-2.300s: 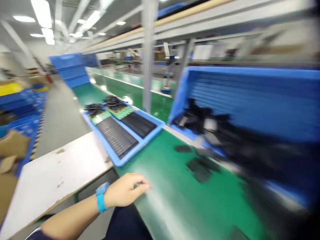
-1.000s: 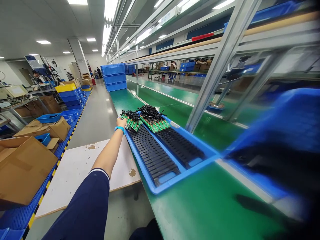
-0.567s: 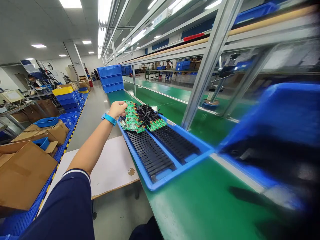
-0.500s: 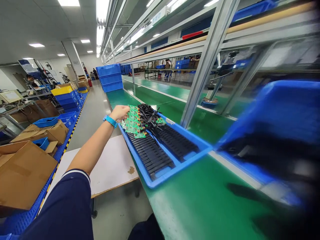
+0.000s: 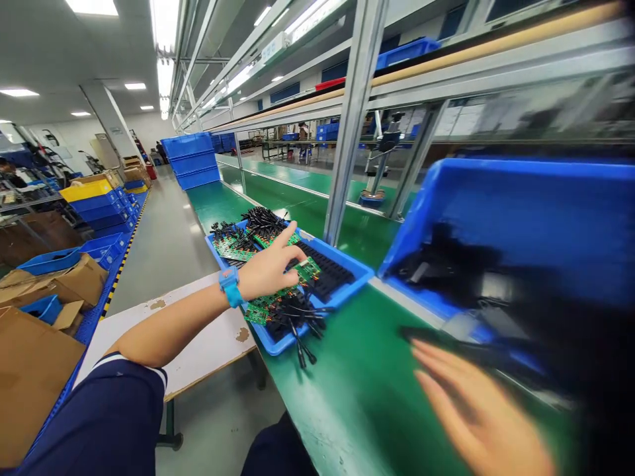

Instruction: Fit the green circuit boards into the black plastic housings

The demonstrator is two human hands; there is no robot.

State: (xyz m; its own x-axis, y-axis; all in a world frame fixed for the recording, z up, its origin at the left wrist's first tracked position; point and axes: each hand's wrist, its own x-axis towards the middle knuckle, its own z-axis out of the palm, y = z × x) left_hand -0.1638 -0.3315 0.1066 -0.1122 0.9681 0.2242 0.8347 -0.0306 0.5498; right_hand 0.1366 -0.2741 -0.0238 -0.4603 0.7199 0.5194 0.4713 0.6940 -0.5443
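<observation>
My left hand [image 5: 270, 268], with a blue watch on its wrist, reaches over a long blue tray [image 5: 354, 284]. Its fingers are spread, and a fingertip and the thumb are at the edge of a green circuit board [image 5: 311, 268]. More boards lie partly hidden under this hand, and their black cables [image 5: 300, 324] hang over the tray's near edge. Other boards with cables [image 5: 231, 248] fill the tray's far end. My right hand [image 5: 476, 410], blurred, is above the green bench at lower right with its fingers stretched out and nothing visible in them.
A larger blue bin [image 5: 536, 218] with dark, blurred contents stands on the right. A metal post [image 5: 350, 132] rises behind the tray. Stacked blue crates [image 5: 191, 162] stand farther along the green bench [image 5: 347, 396]. On the left are a white board table [image 5: 198, 350] and cardboard boxes [image 5: 37, 390].
My left hand has moved from the tray's far left side toward its near half, and the boards it held now lie there. My right hand has come into view. The view has turned right.
</observation>
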